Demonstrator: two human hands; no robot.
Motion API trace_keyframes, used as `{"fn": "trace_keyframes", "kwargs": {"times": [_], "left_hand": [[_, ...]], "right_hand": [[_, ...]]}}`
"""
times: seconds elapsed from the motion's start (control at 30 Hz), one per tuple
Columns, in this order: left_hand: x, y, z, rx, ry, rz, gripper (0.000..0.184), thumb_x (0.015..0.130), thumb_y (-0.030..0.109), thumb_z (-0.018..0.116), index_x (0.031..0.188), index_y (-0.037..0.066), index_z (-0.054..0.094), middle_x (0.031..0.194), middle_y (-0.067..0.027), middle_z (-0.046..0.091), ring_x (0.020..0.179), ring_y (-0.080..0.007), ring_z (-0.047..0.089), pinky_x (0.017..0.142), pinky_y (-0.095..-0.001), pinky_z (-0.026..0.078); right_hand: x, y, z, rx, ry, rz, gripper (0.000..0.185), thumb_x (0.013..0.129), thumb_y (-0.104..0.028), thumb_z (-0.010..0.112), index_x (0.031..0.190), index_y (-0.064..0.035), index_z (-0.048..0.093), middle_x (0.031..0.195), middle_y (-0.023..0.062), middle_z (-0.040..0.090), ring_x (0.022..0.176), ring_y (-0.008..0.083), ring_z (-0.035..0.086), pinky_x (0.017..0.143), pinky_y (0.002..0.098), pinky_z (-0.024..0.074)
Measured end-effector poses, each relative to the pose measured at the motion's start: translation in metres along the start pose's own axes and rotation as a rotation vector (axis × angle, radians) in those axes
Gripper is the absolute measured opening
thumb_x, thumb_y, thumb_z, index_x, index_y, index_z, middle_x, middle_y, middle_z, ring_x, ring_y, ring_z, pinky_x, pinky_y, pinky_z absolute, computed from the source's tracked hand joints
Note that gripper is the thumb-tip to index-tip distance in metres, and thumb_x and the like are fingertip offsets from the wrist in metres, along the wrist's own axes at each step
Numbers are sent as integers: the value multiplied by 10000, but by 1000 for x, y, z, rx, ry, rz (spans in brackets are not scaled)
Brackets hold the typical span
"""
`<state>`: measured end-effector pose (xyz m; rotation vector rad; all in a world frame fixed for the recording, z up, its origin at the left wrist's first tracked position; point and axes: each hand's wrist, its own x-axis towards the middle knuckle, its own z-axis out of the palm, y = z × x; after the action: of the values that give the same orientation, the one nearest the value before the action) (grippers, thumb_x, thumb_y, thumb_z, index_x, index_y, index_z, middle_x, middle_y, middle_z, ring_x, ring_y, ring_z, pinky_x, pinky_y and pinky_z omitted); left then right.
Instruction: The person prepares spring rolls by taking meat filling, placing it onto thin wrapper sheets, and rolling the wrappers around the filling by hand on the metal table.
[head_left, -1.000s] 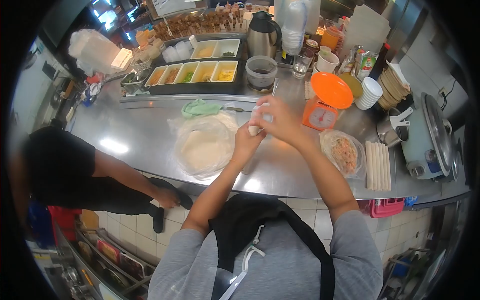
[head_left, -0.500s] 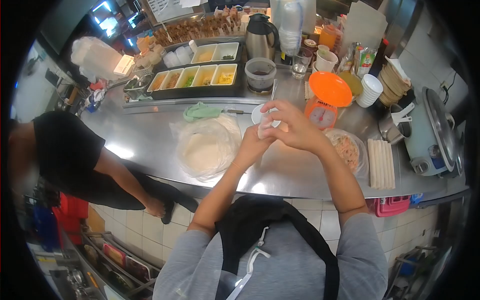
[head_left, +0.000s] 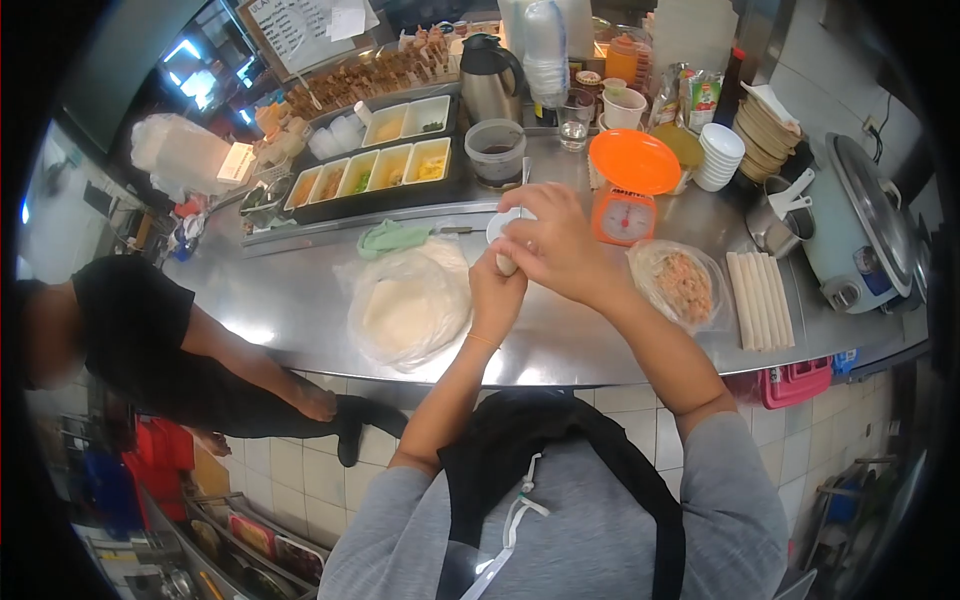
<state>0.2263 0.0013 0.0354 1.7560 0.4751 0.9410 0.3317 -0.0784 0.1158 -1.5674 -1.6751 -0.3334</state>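
Observation:
A white uncooked spring roll [head_left: 506, 264] stands on end between my two hands, mostly covered by fingers. My left hand [head_left: 496, 297] is closed around its lower part. The curled fingers of my right hand [head_left: 556, 240] close over its top end. Just behind them is a small white dish [head_left: 496, 228] with a spoon in it, partly hidden. To the left lies a clear plastic bag of round pale wrappers [head_left: 405, 305]. On the right sit a bag of pinkish minced filling [head_left: 684, 287] and a row of several finished rolls [head_left: 762, 300].
An orange kitchen scale [head_left: 625, 216] stands behind the filling. Trays of toppings [head_left: 370, 172], a dark-liquid tub [head_left: 495, 150] and a steel jug [head_left: 491, 80] line the back. A green cloth [head_left: 393, 238] lies by the wrappers. A rice cooker [head_left: 862, 240] is far right; a co-worker [head_left: 190, 345] sits left.
My hands have come slightly lower and nearer, and the roll is more covered by my right fingers. The whole view has shifted and turned a little. The co-worker's arm has moved slightly.

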Motion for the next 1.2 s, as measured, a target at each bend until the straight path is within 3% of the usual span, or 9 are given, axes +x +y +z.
{"fn": "trace_keyframes", "kwargs": {"times": [0.1, 0.17, 0.23, 0.37, 0.67, 0.87, 1.07, 1.13, 1.2], "left_hand": [[5, 13, -6, -101, -12, -98, 126, 827, 80, 652, 926, 4, 640, 744, -40, 647, 675, -113, 573, 615, -274, 460], [8, 26, -18, -158, -267, -345, 98, 823, 73, 650, 898, 11, 639, 723, -3, 612, 667, -87, 550, 607, -257, 452], [6, 24, -21, -245, -309, -317, 88, 823, 73, 648, 890, 16, 640, 725, 6, 597, 674, -75, 541, 612, -250, 448], [-1, 34, -18, -276, -336, -288, 94, 813, 72, 654, 888, 19, 636, 776, -1, 609, 727, -67, 548, 652, -248, 455], [-6, 19, -16, -208, -430, -282, 190, 782, 30, 640, 969, 23, 612, 847, -45, 652, 778, -100, 584, 699, -259, 472], [-24, 9, 5, -129, 68, -37, 237, 752, -18, 628, 970, 44, 561, 841, -62, 634, 782, -114, 582, 690, -254, 476], [-20, 4, 1, -198, -93, -96, 264, 727, -10, 685, 949, 43, 552, 811, -30, 606, 750, -94, 561, 678, -241, 471], [-19, 8, -3, -222, -113, -129, 269, 722, -6, 696, 946, 37, 552, 817, -23, 602, 752, -87, 557, 677, -235, 470], [-19, 9, -6, -249, -125, -167, 275, 718, -1, 706, 944, 32, 553, 824, -16, 598, 755, -80, 553, 675, -230, 469]], "right_hand": [[-4, -1, -9, 214, 95, 124, 160, 670, -163, 780, 770, -90, 679, 1115, 82, 551, 1072, 275, 511, 926, 418, 388], [-15, -4, -14, 387, 143, 240, 167, 656, -121, 783, 780, -83, 679, 1124, 92, 551, 1093, 279, 506, 940, 423, 386], [-32, -4, -13, 100, 227, 15, 227, 649, -124, 778, 861, -103, 699, 1115, 92, 560, 1085, 301, 512, 925, 418, 406], [-45, -12, 5, -48, 269, -3, 288, 648, -158, 748, 928, -152, 686, 1095, 54, 558, 1099, 297, 502, 896, 429, 385], [-33, -4, -9, -27, -53, -100, 225, 670, -160, 715, 881, -130, 644, 1069, 54, 540, 1115, 284, 484, 919, 449, 366], [-34, -12, 6, -24, -45, -53, 211, 673, -157, 711, 857, -121, 614, 1068, 66, 536, 1105, 287, 486, 937, 457, 351], [-37, -3, 4, -76, -90, -149, 180, 687, -169, 736, 829, -103, 648, 1112, 84, 556, 1092, 292, 500, 950, 430, 365], [-42, -5, 3, 263, 78, 140, 191, 668, -148, 759, 841, -110, 687, 1128, 90, 562, 1076, 277, 515, 906, 393, 406], [-52, -1, 8, 248, 118, 141, 206, 643, -117, 766, 839, -116, 704, 1124, 84, 563, 1062, 272, 519, 890, 393, 409]]}}
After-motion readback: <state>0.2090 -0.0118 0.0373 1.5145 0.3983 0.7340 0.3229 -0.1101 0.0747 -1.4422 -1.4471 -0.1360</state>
